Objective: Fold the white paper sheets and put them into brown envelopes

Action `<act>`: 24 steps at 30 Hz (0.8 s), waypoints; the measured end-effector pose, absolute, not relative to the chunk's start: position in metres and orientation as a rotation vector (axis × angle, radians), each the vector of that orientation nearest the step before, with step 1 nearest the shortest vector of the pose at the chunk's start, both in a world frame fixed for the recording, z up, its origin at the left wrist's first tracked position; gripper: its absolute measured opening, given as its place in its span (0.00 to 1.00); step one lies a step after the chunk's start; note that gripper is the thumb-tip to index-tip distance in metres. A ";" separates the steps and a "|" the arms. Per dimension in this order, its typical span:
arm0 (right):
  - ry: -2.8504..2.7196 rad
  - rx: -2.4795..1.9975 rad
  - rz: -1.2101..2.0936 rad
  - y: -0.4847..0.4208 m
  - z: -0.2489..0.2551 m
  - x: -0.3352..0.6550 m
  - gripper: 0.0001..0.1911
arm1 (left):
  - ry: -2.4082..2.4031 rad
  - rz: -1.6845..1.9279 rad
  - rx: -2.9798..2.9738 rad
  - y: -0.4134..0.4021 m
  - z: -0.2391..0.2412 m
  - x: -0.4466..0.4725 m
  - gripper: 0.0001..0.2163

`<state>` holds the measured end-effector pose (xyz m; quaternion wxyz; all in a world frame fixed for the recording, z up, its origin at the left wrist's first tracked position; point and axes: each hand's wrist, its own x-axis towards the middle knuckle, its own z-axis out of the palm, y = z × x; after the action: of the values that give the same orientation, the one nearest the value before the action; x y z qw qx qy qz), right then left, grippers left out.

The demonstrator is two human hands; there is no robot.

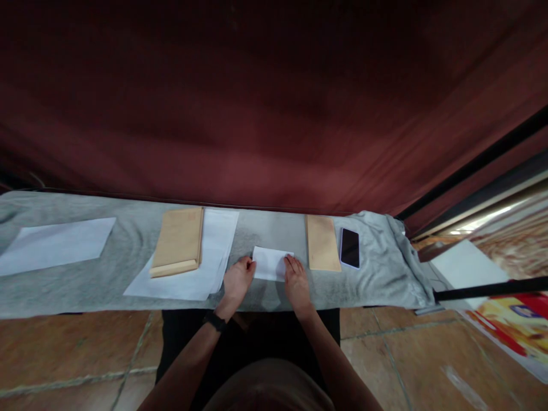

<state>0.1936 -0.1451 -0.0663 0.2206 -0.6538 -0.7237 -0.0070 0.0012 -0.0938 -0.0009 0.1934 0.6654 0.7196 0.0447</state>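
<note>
A small folded white paper (270, 262) lies on the grey cloth (128, 268) in front of me. My left hand (237, 281) touches its left edge with fingers curled down on it. My right hand (295, 283) presses its right edge, fingers bent onto the sheet. Both hands rest on the cloth at the paper's near corners. A dark band sits on my left wrist (214, 321).
A stack of brown envelopes (178, 242) lies on white sheets (205, 268) to the left. Another brown envelope (322, 243) and a phone (350, 248) lie to the right. A white sheet (55, 242) is far left. A dark red curtain (257, 103) hangs behind.
</note>
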 end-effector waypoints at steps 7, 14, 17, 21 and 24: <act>-1.916 -1.842 -0.044 -0.148 -0.067 0.179 0.23 | 2.051 0.120 1.914 -0.097 -0.003 0.005 0.15; -1.938 -1.879 -0.091 -0.150 -0.067 0.175 0.24 | 2.078 0.220 2.007 -0.101 -0.008 0.003 0.14; -1.936 -1.881 -0.096 -0.150 -0.067 0.175 0.25 | 2.058 0.424 2.210 -0.101 -0.018 0.004 0.14; -1.953 -1.895 -0.074 -0.150 -0.067 0.175 0.25 | 1.674 0.618 2.507 -0.106 -0.035 0.020 0.19; -1.986 -1.918 -0.056 -0.151 -0.066 0.175 0.26 | 1.481 0.541 2.606 -0.112 -0.047 0.034 0.21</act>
<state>0.1752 -0.1511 -0.0665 0.1889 -0.6822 -0.7061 -0.0198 0.0339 -0.1120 -0.0468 0.0478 0.8547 0.4856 0.1774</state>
